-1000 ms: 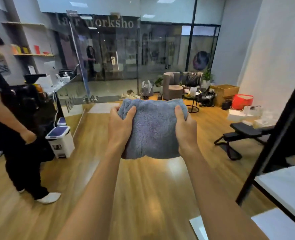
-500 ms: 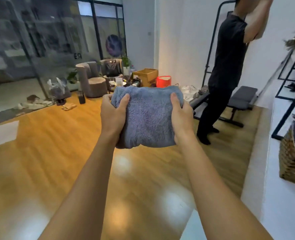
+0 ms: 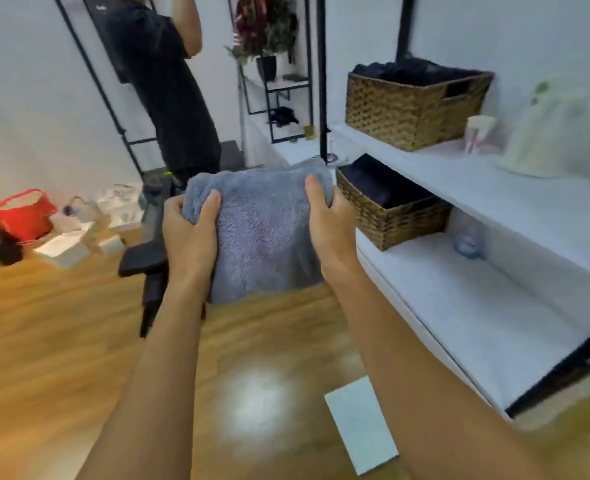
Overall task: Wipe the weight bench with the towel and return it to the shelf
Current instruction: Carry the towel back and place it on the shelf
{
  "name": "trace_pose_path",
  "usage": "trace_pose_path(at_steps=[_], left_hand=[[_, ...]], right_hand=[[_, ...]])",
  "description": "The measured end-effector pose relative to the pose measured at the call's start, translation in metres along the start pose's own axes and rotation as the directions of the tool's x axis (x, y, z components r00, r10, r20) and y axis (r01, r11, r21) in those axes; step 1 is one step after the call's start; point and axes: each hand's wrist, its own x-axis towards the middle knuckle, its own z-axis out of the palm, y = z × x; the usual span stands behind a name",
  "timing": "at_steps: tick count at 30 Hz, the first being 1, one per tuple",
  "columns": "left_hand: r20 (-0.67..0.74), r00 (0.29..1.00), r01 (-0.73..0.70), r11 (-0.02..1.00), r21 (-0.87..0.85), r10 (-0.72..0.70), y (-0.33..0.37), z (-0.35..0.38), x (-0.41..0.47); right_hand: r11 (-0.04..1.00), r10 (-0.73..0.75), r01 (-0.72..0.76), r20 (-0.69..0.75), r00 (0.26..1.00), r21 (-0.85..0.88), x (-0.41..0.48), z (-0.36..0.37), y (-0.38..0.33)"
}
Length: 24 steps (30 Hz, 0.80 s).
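Left hand (image 3: 189,237) and right hand (image 3: 331,230) grip the folded grey towel (image 3: 262,233), fingers curled round its sides. Weight bench (image 3: 142,257) wiping unverifiable; return to the shelf (image 3: 459,306) judged outstanding.

Clock read from the towel (image 3: 262,237). 3–4: lower shelf (image 3: 477,306) has a bare white stretch, open at the front, so room to pass in. 2–3: its far end is taken by a wicker basket (image 3: 390,216) w/ dark cloth. A bottle (image 3: 468,239) stands at the back, near the basket. Upper shelf (image 3: 494,181) caps the gap overhead. 1: black post (image 3: 323,81), upright at shelf edge. 11: person in black (image 3: 162,91) blocks. 9: weight bench (image 3: 141,258), low. 6: wood floor (image 3: 79,358) open, w/ a white sheet (image 3: 361,424) lying flat.
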Motion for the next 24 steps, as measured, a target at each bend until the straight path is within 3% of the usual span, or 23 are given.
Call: trace_pose_path(at_steps=[5, 11, 14, 24], left_hand=[[0.389, 0.921, 0.063, 0.986, -0.154, 0.002, -0.026, 0.065, 0.029], [0.72, 0.694, 0.19, 0.957, -0.219, 0.027, -0.04, 0.146, 0.026], [0.805, 0.591, 0.202, 0.955, -0.217, 0.058, -0.056, 0.182, 0.019], [0.928, 0.367, 0.176, 0.975, -0.136, 0.063, -0.141, 0.32, 0.011]], right_hand=[[0.995, 0.027, -0.058, -0.357, 0.934, -0.076, 0.004, -0.023, 0.01], [0.986, 0.014, -0.124, -0.678, 0.735, -0.115, 0.001, -0.055, 0.027], [0.986, 0.023, -0.141, -0.769, 0.639, -0.088, 0.007, -0.07, 0.054], [0.976, 0.125, -0.214, -0.91, 0.395, 0.041, 0.069, -0.114, 0.168]])
